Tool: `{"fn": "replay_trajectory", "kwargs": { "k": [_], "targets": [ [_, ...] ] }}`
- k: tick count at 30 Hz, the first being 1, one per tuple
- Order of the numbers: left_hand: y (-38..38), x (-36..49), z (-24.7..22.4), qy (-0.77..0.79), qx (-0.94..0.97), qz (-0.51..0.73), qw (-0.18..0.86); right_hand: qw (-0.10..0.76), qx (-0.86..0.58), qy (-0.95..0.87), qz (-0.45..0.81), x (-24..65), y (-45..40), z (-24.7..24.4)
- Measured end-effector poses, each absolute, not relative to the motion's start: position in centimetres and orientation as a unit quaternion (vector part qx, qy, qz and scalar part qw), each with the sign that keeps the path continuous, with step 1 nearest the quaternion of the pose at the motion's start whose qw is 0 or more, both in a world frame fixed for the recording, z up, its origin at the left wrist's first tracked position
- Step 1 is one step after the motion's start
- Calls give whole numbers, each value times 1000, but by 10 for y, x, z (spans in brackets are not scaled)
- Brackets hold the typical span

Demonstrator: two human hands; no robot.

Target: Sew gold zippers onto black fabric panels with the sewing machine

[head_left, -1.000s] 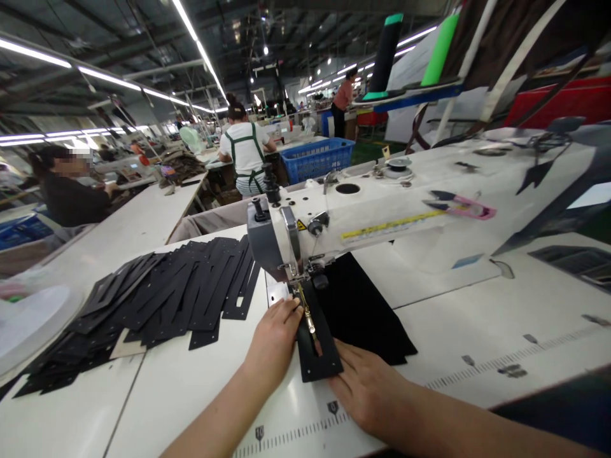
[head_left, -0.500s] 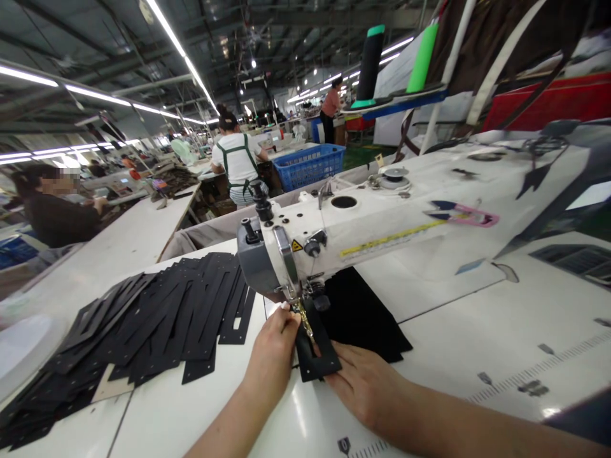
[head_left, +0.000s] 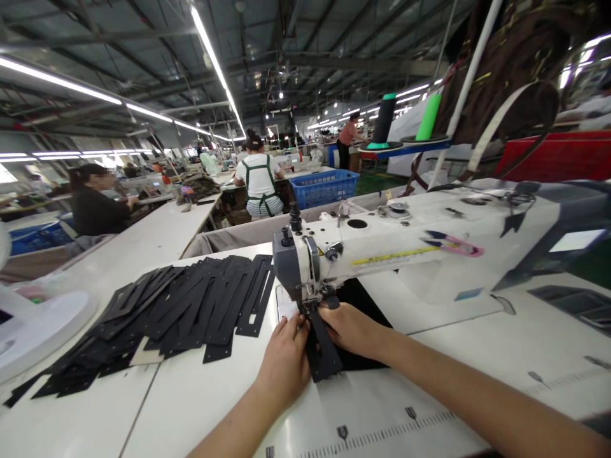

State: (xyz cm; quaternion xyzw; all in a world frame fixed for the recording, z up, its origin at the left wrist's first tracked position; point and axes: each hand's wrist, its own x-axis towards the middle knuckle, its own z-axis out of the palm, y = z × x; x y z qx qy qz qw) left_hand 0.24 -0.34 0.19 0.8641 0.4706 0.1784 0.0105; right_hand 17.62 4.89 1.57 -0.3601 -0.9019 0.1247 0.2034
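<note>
A black flat strip panel (head_left: 328, 357) lies under the needle end of a white sewing machine (head_left: 382, 257), its near end toward me. My left hand (head_left: 286, 356) is closed at the panel's left edge, fingertips close to the presser foot (head_left: 311, 304). Bent fingers of my right hand (head_left: 356, 327) grip the panel's right side, right by the foot; their tips are partly hidden. Beneath the right forearm and the panel spreads a larger black fabric piece (head_left: 363, 305). No gold zipper shows in the panel now.
A spread pile of black slotted panels (head_left: 191, 305) covers the table to the left, beside a white round base (head_left: 52, 331). Pink-handled thread snips (head_left: 453, 243) rest on the machine arm. Thread cones (head_left: 383, 121) stand behind. A blue basket (head_left: 324, 187) and co-workers are farther off.
My right hand has moved from the panel's near right corner up beside the presser foot. The gold zipper seen earlier in the slot is out of sight. The camera view has shifted.
</note>
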Motion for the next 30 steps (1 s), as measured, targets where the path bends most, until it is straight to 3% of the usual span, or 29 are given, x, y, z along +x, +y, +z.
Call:
{"fn": "replay_trajectory", "kwargs": {
  "k": [8,21,24,30],
  "targets": [
    [-9,8,5,468,863,191,-16,229,-456,-855,88,174,59,0],
    [-3,9,6,449,881,147,-27,190,-588,-780,98,161,74,-7],
    [-3,8,6,451,879,153,-27,194,-555,-804,91,169,52,-4],
    [-13,1,5,409,896,173,-5,300,-293,-905,69,191,-24,-6]
  ]
}}
